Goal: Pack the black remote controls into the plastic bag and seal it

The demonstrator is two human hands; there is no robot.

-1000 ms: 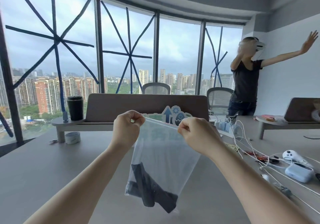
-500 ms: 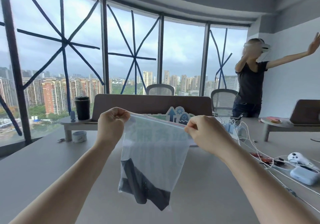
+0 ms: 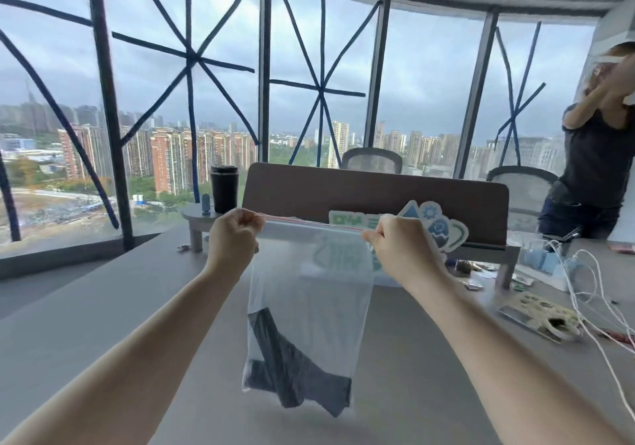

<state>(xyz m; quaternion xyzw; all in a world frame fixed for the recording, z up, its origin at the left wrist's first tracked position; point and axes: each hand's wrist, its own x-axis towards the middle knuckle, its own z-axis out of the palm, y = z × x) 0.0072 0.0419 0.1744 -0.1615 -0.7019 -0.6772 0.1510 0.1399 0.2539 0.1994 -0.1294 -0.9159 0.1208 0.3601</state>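
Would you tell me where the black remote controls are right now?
In the head view, centre: the black remote controls lie at the bottom of the plastic bag, hanging between both hands above the table.

I see a clear plastic bag (image 3: pixel 311 293) with a thin red line along its top strip, and black remote controls (image 3: pixel 292 376) showing dark through it. The table (image 3: pixel 103 307) is plain grey. A black cup (image 3: pixel 224 188) stands behind (matte, unpatterned). The windows (image 3: pixel 192 66) carry blue tape crossed in star shapes.
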